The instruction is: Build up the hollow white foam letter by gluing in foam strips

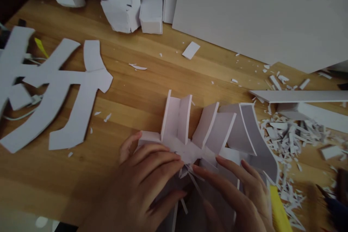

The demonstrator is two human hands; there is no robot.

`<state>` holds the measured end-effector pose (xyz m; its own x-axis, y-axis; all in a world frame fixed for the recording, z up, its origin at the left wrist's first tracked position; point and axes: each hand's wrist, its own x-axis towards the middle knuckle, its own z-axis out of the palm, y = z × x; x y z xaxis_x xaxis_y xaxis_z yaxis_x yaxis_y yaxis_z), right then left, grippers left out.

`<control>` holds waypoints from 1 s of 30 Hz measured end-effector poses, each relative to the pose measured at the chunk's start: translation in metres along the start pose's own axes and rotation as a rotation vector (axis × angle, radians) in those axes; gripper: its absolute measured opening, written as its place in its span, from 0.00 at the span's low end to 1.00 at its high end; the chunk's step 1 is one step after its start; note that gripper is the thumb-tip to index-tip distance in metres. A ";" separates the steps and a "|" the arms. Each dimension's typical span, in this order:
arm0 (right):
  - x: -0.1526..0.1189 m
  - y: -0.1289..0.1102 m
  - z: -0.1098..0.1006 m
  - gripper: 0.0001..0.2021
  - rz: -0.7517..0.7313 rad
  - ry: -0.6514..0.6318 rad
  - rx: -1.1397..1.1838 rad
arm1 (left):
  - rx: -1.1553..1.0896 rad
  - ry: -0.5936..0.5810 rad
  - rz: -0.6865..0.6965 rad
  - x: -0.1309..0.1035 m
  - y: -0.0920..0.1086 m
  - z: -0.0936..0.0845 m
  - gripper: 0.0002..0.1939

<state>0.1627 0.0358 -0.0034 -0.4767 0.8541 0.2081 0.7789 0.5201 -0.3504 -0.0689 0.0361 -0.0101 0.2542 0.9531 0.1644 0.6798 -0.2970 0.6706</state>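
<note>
A white foam-board piece [206,127] with upright walls and curved channels lies in front of me at the table's near edge. My left hand [152,174] is closed on its left side, fingers bent over the flat white surface and the thumb lower down. My right hand [239,188] holds the right side, its index fingertip by the joint in the middle and its other fingers along the walls. Between the fingertips lie thin white strips [194,181], some sticking out downward. The underside of the piece is hidden by my hands.
Flat white cut-out shapes [78,94] lie at left above white cables. White blocks [151,7] and a large white board [231,18] stand at the back. On the right are a heap of white scraps [290,137], a long strip [304,96] and a yellow item [280,210].
</note>
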 end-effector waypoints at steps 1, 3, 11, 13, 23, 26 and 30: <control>0.000 -0.001 0.000 0.19 0.011 0.002 0.004 | -0.001 -0.002 -0.002 0.000 0.000 0.000 0.11; 0.000 -0.003 0.000 0.19 0.021 0.005 0.016 | -0.003 -0.014 -0.002 -0.001 0.001 0.001 0.12; 0.000 -0.007 -0.002 0.20 0.034 -0.052 0.074 | -0.022 0.017 -0.040 -0.003 0.005 0.006 0.10; 0.001 -0.007 -0.002 0.20 0.032 -0.059 0.084 | -0.013 -0.007 -0.028 -0.002 0.005 0.004 0.10; 0.006 -0.014 -0.010 0.18 0.049 -0.155 0.158 | 0.036 -0.025 0.018 -0.004 0.000 0.004 0.12; 0.010 -0.012 -0.010 0.18 -0.027 -0.141 0.159 | 0.034 0.000 0.016 -0.005 -0.002 0.006 0.12; -0.003 -0.004 -0.022 0.19 -0.063 -0.026 0.108 | 0.048 0.044 0.026 -0.007 -0.001 0.006 0.12</control>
<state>0.1700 0.0310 0.0177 -0.5347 0.8187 0.2096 0.6995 0.5679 -0.4337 -0.0675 0.0299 -0.0161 0.2420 0.9464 0.2137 0.7058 -0.3229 0.6305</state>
